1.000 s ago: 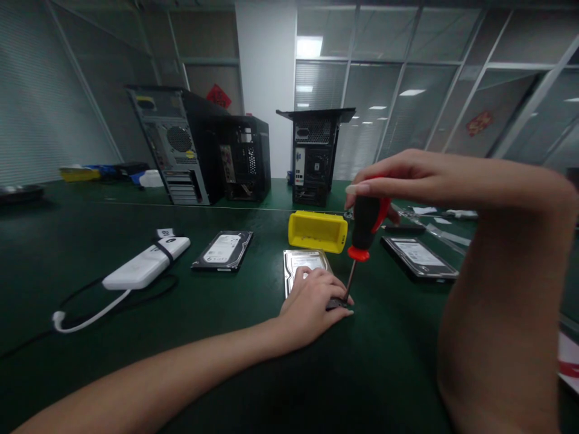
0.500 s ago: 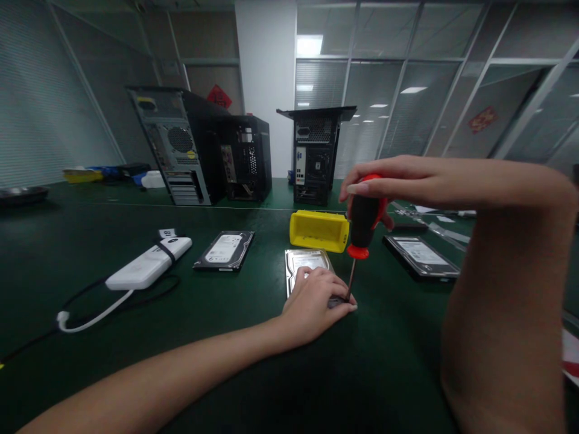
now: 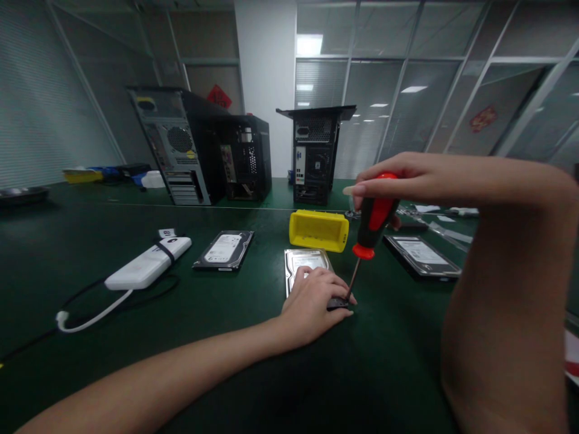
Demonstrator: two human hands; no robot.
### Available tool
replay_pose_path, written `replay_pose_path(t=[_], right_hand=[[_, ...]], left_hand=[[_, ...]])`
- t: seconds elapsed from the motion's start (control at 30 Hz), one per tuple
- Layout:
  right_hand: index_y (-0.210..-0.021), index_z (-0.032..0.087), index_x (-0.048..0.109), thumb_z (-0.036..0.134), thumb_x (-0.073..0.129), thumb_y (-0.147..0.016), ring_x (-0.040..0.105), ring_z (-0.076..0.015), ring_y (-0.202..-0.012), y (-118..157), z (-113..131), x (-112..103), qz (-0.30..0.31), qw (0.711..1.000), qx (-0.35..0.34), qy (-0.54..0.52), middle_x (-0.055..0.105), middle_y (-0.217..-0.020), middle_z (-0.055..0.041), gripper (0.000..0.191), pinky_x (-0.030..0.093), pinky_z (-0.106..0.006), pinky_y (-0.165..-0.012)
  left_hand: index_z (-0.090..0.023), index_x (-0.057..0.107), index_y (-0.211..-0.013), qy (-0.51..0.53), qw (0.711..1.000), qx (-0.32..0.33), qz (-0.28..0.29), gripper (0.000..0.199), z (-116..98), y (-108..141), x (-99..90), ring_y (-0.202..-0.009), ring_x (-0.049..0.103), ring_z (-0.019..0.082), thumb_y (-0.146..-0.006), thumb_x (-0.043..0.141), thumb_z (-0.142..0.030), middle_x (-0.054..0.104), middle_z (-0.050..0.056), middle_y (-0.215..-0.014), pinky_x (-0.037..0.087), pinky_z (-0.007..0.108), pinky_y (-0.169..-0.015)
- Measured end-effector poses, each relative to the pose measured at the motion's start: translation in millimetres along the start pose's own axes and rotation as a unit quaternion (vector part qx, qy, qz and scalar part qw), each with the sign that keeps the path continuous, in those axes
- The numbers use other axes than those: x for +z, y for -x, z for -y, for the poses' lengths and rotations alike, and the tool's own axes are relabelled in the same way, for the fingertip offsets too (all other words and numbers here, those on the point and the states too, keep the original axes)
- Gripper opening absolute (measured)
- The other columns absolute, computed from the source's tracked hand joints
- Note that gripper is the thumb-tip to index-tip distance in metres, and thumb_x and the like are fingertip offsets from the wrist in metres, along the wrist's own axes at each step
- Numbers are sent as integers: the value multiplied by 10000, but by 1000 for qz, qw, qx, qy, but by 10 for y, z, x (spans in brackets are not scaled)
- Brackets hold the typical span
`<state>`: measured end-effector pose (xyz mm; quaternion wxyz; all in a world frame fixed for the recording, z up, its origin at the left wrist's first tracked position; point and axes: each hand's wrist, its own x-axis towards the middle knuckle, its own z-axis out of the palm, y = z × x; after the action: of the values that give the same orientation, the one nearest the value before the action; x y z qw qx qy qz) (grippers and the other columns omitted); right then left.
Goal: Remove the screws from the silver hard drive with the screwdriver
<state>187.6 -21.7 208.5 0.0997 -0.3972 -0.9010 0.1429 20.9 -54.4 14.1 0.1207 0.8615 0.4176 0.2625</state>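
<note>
Under my left hand [image 3: 313,301] lies a silver hard drive [image 3: 293,263], its near part covered by the palm and fingers. The fingers and thumb grip the drive's near right end, where a dark edge shows. My right hand [image 3: 384,184] is wrapped from above round the handle of a red and black screwdriver [image 3: 373,220]. The screwdriver leans to the right, its tip down at the drive's near right corner, between my left thumb and fingers. Whether the tip sits in a screw is too small to tell.
Behind the drive stands a yellow bin [image 3: 319,231]. Other hard drives lie left [image 3: 225,249] and right [image 3: 421,256]. A white power strip [image 3: 149,262] with cables is farther left. Computer cases [image 3: 181,144] stand along the back of the green table [image 3: 253,337].
The screwdriver's handle has tipped to the right with my right hand, while its tip stays at the same corner. My left thumb has shifted slightly left.
</note>
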Motion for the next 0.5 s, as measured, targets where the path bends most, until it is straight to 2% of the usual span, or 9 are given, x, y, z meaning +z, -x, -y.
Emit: replay_pose_path(t=[0.2, 0.37, 0.5], right_hand=[[-905, 156, 706, 646, 461, -792, 602, -167, -681, -4, -12, -10, 2, 999, -9, 30, 648, -733, -55, 559, 465, -297, -615], [-858, 133, 712, 634, 449, -811, 507, -129, -522, -61, -96, -26, -1, 999, -3, 54, 531, -550, -25, 567, 399, -293, -530], [-843, 132, 709, 628, 454, -811, 507, -127, -504, -105, -155, -21, -16, 998, 6, 53, 518, -524, -20, 559, 407, -288, -530]], left_hand=[[-275, 679, -934, -11, 1000, -4, 5, 105, -39, 0, -11, -1054, 526, 214, -837, 649, -303, 663, -26, -1048, 264, 386, -896], [-274, 678, -939, -5, 1000, -4, 9, 109, -41, 4, -27, -1054, 524, 217, -846, 637, -315, 664, -23, -1044, 263, 388, -896], [-270, 677, -939, -3, 1000, -2, 7, 106, -33, 0, -26, -1053, 528, 210, -845, 643, -303, 664, -24, -1030, 260, 386, -888]])
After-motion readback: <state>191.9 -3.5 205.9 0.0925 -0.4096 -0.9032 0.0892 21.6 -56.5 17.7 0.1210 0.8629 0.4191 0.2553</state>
